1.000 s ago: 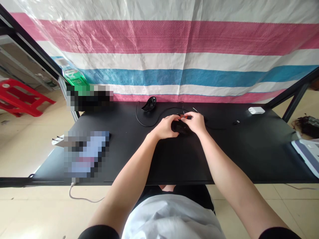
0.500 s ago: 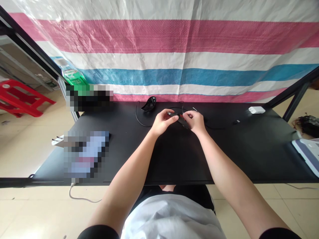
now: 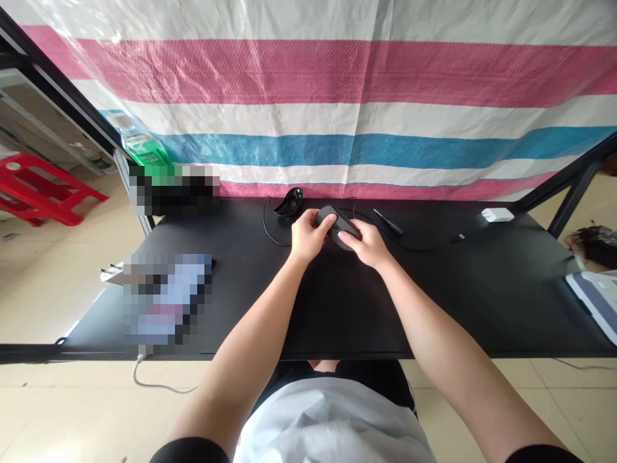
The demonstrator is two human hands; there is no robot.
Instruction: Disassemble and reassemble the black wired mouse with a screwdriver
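While both hands curl around a dark computer mouse (image 3: 338,220) near the back edge of the black table (image 3: 337,315), the left hand (image 3: 308,236) grips one side and the right hand (image 3: 366,244) the other. A small screwdriver (image 3: 387,221) and a curved black shell (image 3: 289,202) lie just beside them. A striped tarp (image 3: 308,71) hangs behind; a red plastic stool (image 3: 43,191) sits on the tiled floor (image 3: 53,283) off the left.
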